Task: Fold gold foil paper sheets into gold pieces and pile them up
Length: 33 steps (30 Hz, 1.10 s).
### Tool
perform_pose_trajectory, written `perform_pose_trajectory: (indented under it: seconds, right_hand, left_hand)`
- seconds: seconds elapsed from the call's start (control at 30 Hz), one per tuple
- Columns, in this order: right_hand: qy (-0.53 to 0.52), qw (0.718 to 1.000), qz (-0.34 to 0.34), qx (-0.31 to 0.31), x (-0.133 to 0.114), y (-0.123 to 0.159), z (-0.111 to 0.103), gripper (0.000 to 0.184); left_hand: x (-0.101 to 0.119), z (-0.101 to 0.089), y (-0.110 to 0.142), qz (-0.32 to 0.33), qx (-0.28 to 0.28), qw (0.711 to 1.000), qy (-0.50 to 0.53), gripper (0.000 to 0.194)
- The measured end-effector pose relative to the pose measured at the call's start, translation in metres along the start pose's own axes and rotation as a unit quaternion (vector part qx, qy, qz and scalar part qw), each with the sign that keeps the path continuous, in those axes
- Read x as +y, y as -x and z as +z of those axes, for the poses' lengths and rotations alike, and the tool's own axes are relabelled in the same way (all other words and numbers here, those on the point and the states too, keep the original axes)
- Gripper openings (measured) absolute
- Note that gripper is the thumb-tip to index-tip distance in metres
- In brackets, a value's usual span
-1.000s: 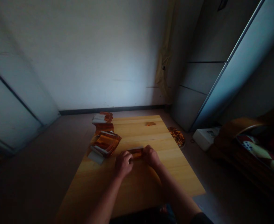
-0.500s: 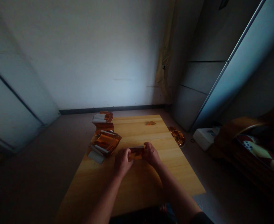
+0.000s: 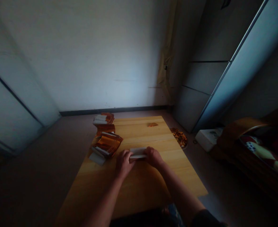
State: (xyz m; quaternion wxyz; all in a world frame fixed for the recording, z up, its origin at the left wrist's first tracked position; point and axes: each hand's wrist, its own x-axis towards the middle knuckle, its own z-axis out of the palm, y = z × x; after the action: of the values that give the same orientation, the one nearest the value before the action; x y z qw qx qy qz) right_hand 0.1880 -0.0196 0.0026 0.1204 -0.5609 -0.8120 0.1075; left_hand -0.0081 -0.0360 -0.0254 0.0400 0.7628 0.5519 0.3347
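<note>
My left hand and my right hand grip the two ends of a small flat piece over the middle of a wooden table. Its pale, whitish side faces up. Both hands have their fingers curled round it. A heap of shiny orange foil pieces with white edges lies just left of my left hand. A second such stack sits at the table's far left corner.
A single small orange piece lies near the table's far edge. Crumpled gold foil rests on the floor to the right, beside a white box. Grey cabinet panels stand at right and a white wall is ahead.
The piece between my hands showed its orange foil face before; now its pale side is up. My hands stayed in nearly the same place.
</note>
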Motion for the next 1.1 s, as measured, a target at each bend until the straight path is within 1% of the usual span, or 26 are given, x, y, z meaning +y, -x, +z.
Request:
perform_pose_trajectory:
  seconds: [0.1,0.2,0.3,0.43,0.53,0.67,0.8,0.9,1.0,1.1]
  right_hand:
    - [0.027,0.999,-0.026,0.001,0.003,0.004,0.001,0.018]
    - [0.044,0.998,-0.052,0.011,0.006,0.01,0.004,0.02]
    - [0.069,0.994,-0.085,0.017,0.007,0.016,0.007,0.018]
    - [0.092,0.989,-0.111,0.016,0.006,0.022,0.005,0.017]
    - [0.096,0.988,-0.122,0.012,0.006,0.025,0.004,0.016]
    - [0.104,0.987,-0.124,0.011,0.005,0.028,0.004,0.015]
    - [0.104,0.986,-0.127,0.01,0.003,0.03,0.003,0.014]
    - [0.103,0.987,-0.124,0.006,0.001,0.031,0.001,0.014]
    - [0.102,0.988,-0.114,0.0,-0.002,0.032,-0.001,0.014]
    - [0.105,0.989,-0.106,0.003,-0.005,0.031,-0.001,0.013]
  left_hand:
    - [-0.001,0.0,0.0,0.011,-0.01,1.0,0.006,0.017]
    - [-0.004,0.001,0.002,0.026,-0.019,0.999,0.02,0.017]
    - [-0.006,0.001,0.004,0.04,-0.028,0.999,0.015,0.022]
    - [-0.005,-0.005,0.006,0.061,-0.042,0.997,-0.023,0.036]
    - [-0.001,-0.013,0.007,0.073,-0.06,0.994,-0.05,0.038]
    - [0.006,-0.022,0.007,0.073,-0.089,0.99,-0.086,0.038]
    - [0.006,-0.026,0.009,0.082,-0.107,0.986,-0.101,0.043]
    - [0.001,-0.026,0.011,0.087,-0.105,0.986,-0.099,0.044]
    - [-0.003,-0.027,0.011,0.085,-0.084,0.991,-0.067,0.046]
    - [0.005,-0.029,0.009,0.085,-0.048,0.995,-0.014,0.047]
